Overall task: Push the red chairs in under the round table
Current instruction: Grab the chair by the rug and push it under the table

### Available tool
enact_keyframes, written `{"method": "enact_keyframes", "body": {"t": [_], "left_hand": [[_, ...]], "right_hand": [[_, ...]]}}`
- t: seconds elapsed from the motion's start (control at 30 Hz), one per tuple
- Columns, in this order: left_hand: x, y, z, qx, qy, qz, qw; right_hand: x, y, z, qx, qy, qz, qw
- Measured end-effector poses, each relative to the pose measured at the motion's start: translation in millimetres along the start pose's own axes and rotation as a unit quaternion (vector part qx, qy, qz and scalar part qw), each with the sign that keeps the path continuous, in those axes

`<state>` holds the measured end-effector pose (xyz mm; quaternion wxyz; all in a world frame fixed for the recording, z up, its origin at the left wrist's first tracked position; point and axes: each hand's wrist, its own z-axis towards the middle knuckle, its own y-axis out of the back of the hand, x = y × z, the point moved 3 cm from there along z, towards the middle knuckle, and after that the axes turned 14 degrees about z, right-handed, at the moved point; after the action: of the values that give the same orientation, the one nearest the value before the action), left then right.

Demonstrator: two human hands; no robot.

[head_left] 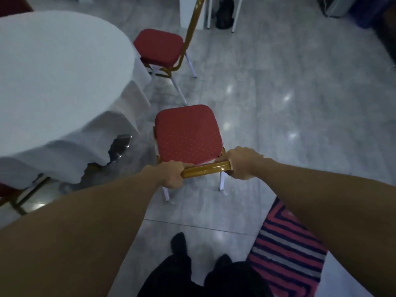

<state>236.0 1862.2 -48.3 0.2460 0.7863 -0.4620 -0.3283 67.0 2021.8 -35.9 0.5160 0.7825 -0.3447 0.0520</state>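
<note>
Left hand (172,174): clenched around the left end of a gold bar (205,169), the top of a chair back, just below the middle of the frame.
Right hand (243,162): clenched around the right end of the same bar, knuckles up.
Arms: both bare, reaching in from the lower corners of the frame.
Near chair (187,133): red dotted seat on a gold frame with white legs, at the centre of the frame, standing on the floor just right of the table's cloth and not under it.
Far chair (158,47): red seat, gold frame, upper middle of the frame, its left edge close to the table's rim.
Round table (53,71): covered by a white cloth that hangs in folds, filling the left side; a shiny metal base (120,144) shows below the cloth.
Floor (278,103): pale grey glossy tiles with light spots.
Rug (287,254): red, dark and grey stripes, lower right.
Feet (179,243): dark shoes and dark trousers at the bottom centre.
</note>
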Motion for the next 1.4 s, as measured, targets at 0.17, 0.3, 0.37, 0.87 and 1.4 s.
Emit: {"method": "enact_keyframes", "body": {"t": [0.17, 0.3, 0.37, 0.87, 1.4], "left_hand": [[-10.9, -6.4, 0.5, -0.029, 0.064, -0.059, 0.996], [-24.9, -19.3, -3.9, -0.046, 0.128, -0.097, 0.986], [-40.8, -30.7, -5.4, -0.049, 0.149, -0.123, 0.98], [-106.0, -74.5, -27.7, -0.139, 0.237, -0.255, 0.927], [15.5, -28.6, -23.0, -0.155, 0.246, -0.242, 0.926]], "right_hand": [[-10.9, 16.0, 15.8, 0.024, 0.064, -0.023, 0.997], [-17.0, 25.3, 27.1, 0.056, 0.127, -0.057, 0.989], [-23.0, 27.7, 27.1, 0.067, 0.156, -0.078, 0.982], [-17.4, 31.0, 32.0, 0.14, 0.298, -0.149, 0.932], [52.6, 49.4, 141.3, 0.14, 0.286, -0.152, 0.936]]}}
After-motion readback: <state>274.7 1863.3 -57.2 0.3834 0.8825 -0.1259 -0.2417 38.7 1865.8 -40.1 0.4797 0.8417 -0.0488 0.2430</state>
